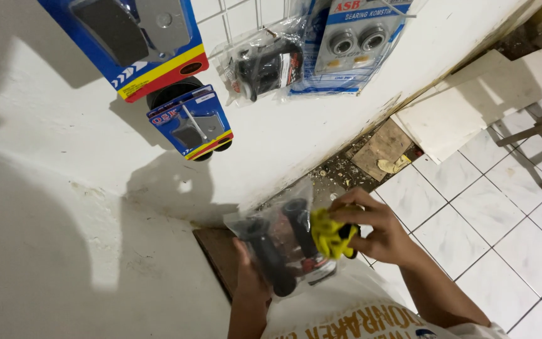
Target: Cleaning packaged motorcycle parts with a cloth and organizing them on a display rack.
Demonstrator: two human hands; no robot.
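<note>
Left hand [250,276]: under the near left corner of a clear plastic bag [281,242], grip clenched on the crinkly film.
Bag contents: two black, rubbery cylindrical handlebar grips [282,248], side by side, smooth and glossy through the film.
Right hand [377,231]: at the bag's right edge, grip grasping a crumpled yellow cloth [329,233], pressed to the bag.
Wall [64,157]: white, rough plaster at left; four packaged parts [189,122] hang far up — two blue cards, two clear packs.
Floor [497,232]: glossy white tiles, right.

White plastered wall [64,188] with hard shadows, white tiled floor [503,232], debris [346,169] along the base, leaning white boards [472,100]
</note>
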